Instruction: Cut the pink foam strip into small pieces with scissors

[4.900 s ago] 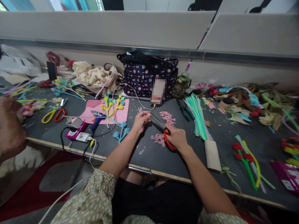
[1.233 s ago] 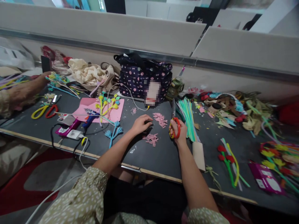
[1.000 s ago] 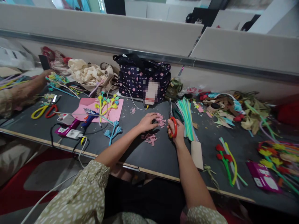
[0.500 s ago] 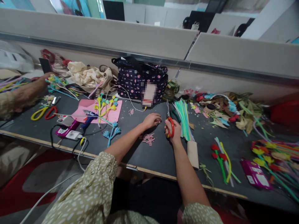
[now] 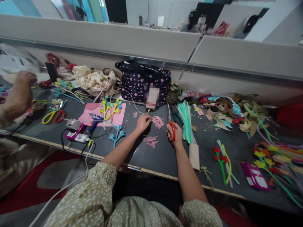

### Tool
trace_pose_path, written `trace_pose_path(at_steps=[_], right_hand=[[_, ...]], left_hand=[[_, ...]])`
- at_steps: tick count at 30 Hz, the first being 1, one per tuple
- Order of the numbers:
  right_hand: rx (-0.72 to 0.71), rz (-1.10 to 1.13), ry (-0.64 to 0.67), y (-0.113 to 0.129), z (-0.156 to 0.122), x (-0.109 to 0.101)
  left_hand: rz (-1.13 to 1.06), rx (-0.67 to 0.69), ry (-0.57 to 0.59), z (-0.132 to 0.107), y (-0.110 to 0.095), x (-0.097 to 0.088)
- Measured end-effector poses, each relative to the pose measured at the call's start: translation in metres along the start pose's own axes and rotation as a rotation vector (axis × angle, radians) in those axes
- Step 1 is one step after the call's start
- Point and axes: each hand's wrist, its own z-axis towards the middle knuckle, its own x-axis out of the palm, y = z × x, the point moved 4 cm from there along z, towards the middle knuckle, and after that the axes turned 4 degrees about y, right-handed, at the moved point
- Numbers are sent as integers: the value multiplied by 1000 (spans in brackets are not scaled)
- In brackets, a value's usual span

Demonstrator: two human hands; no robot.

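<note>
My right hand [image 5: 174, 135] grips red-handled scissors [image 5: 171, 127] whose blades point away from me, next to a bundle of green pipe cleaners [image 5: 185, 121]. My left hand [image 5: 142, 122] rests on the dark table [image 5: 161, 157] with its fingers curled, just left of a heap of small pink paper cut-outs [image 5: 157, 121]. What those fingers pinch, if anything, is hidden. A second heap of pink cut-outs [image 5: 150, 141] lies nearer to me, between my forearms.
A polka-dot bag [image 5: 142, 82] stands behind the cut-outs. Left of it lie a pink sheet [image 5: 93, 115] with pipe-cleaner flowers, a glue gun [image 5: 94, 122], a power strip and yellow-red scissors [image 5: 53, 115]. Another person's hand [image 5: 17, 94] is far left. Craft flowers crowd the right side.
My left hand has pulled back from the far pink heap to its left side. My right hand keeps the scissors in place. The other person's hand at left has lifted off the table.
</note>
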Motion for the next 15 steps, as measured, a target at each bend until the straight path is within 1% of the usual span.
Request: trace_pose_path(at_steps=[2, 6, 8, 10, 12, 15], right_hand=[[9, -11, 9, -1, 0, 0], [36, -10, 22, 0, -1, 2], [44, -14, 26, 2, -2, 4], [52, -19, 33, 3, -3, 5], [62, -33, 42, 3, -3, 7], [55, -69, 54, 3, -3, 10]], left_hand=[[83, 27, 39, 3, -2, 2], [198, 155, 168, 4, -7, 10], [225, 163, 207, 1, -7, 13], [207, 141, 206, -1, -6, 12], [160, 114, 174, 0, -7, 9], [116, 102, 132, 6, -10, 5]])
